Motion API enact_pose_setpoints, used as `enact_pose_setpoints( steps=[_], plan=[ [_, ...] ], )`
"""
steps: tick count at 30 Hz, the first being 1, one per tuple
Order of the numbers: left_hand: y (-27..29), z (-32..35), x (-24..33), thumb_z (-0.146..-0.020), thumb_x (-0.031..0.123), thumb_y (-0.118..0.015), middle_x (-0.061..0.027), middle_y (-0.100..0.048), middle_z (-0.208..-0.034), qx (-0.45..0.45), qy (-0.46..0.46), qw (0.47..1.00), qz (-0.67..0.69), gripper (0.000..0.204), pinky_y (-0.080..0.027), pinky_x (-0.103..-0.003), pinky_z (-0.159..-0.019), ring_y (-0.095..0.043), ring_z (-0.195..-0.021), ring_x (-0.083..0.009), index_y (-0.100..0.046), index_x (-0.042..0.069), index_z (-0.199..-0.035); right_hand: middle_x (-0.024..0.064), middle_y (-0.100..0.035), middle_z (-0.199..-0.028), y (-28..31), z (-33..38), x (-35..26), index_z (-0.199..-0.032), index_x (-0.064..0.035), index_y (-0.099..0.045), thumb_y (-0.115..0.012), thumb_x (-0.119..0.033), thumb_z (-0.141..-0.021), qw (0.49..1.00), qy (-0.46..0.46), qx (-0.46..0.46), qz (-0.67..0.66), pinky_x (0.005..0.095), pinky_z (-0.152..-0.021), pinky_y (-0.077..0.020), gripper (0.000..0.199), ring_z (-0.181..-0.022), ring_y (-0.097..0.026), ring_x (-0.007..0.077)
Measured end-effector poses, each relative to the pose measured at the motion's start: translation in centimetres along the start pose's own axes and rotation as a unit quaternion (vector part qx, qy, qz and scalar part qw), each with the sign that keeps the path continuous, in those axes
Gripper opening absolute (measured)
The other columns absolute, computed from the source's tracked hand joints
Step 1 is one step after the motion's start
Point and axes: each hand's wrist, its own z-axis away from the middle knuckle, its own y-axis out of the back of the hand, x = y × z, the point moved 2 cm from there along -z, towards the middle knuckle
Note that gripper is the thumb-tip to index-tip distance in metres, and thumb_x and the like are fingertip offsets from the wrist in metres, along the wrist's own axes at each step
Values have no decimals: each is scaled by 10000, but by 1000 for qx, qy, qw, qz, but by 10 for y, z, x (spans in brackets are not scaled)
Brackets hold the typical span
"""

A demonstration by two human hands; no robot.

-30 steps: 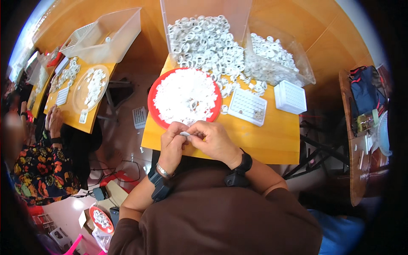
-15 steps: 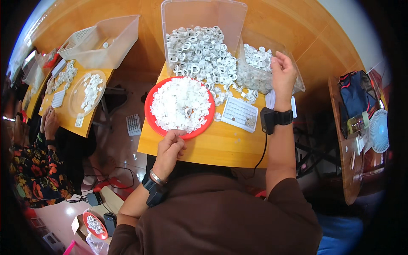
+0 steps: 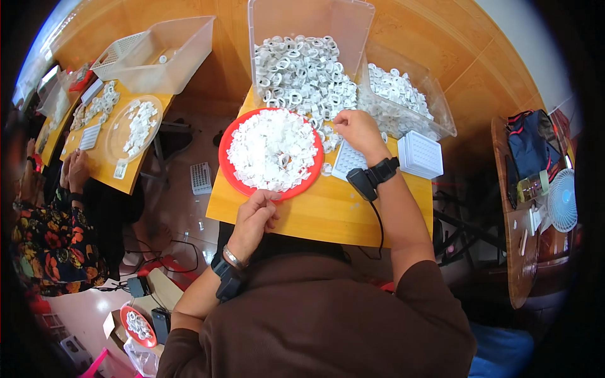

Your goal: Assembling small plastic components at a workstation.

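My left hand (image 3: 253,219) is closed in a pinch at the front rim of a red round plate (image 3: 225,165), which is heaped with small white plastic pieces (image 3: 270,148). What lies between its fingertips is too small to make out. To the right, my right hand (image 3: 360,131) reaches over a white tray with rows of small pockets (image 3: 345,162), covering part of it. Its fingers are drawn together beside loose white ring-shaped parts (image 3: 330,140), and their tips hide anything they hold.
Behind the plate, a clear bin (image 3: 311,22) spills white ring parts (image 3: 302,69). A second clear bin (image 3: 446,116) of white parts and stacked white trays (image 3: 421,154) stand right. A cable hangs from my right wrist device (image 3: 372,179). A co-worker's hands (image 3: 75,170) are at the left table.
My right hand has moved left and nearer, from the right-hand bin to above the pocketed tray, uncovering the stacked trays. My left hand stays by the plate's rim; the view has shifted slightly.
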Motion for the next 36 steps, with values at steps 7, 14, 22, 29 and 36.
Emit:
enact_pose_setpoints(
  steps=[7, 14, 22, 29, 36],
  plan=[
    [8, -3, -4, -864, 66, -456, -18, -623, -837, 69, -22, 997, 2, 241, -394, -184, -530, -525, -628, -60, -577, 39, -1070, 135, -690, -797, -19, 0, 0, -851, -69, -715, -621, -167, -742, 996, 33, -85, 3, 403, -692, -510, 175, -750, -659, 306],
    [14, -5, -3, -864, 55, -455, -24, -634, -851, 84, -16, 996, 23, 239, -395, -182, -527, -539, -621, -67, -580, 34, -1066, 127, -678, -767, -22, 18, -43, -828, -67, -709, -630, -168, -741, 993, 75, -25, -89, 416, -687, -506, 156, -738, -648, 309],
    [16, -6, -4, -881, 49, -453, -9, -621, -828, 67, -5, 998, 21, 233, -413, -194, -548, -534, -645, -56, -587, 31, -1071, 105, -631, -881, -64, 34, -81, -876, -76, -693, -632, -139, -781, 968, 239, -64, 36, 407, -794, -475, 129, -902, -581, 307],
    [18, -6, 4, -873, 75, -457, -37, -637, -840, 73, 23, 996, 33, 215, -419, -197, -561, -565, -650, -85, -580, 47, -1047, 124, -667, -790, -48, 31, -78, -869, -29, -671, -627, -159, -830, 987, 105, -73, -99, 357, -643, -489, 142, -711, -639, 275],
    [1, -22, 28, -903, 120, -445, -90, -647, -945, 24, -6, 998, 63, 299, -451, -229, -602, -593, -702, -117, -529, 30, -1175, 9, -627, -729, -28, 44, -84, -881, 11, -629, -632, -125, -872, 950, 35, -150, -271, 237, -596, -444, 136, -665, -544, 60]
  ],
)
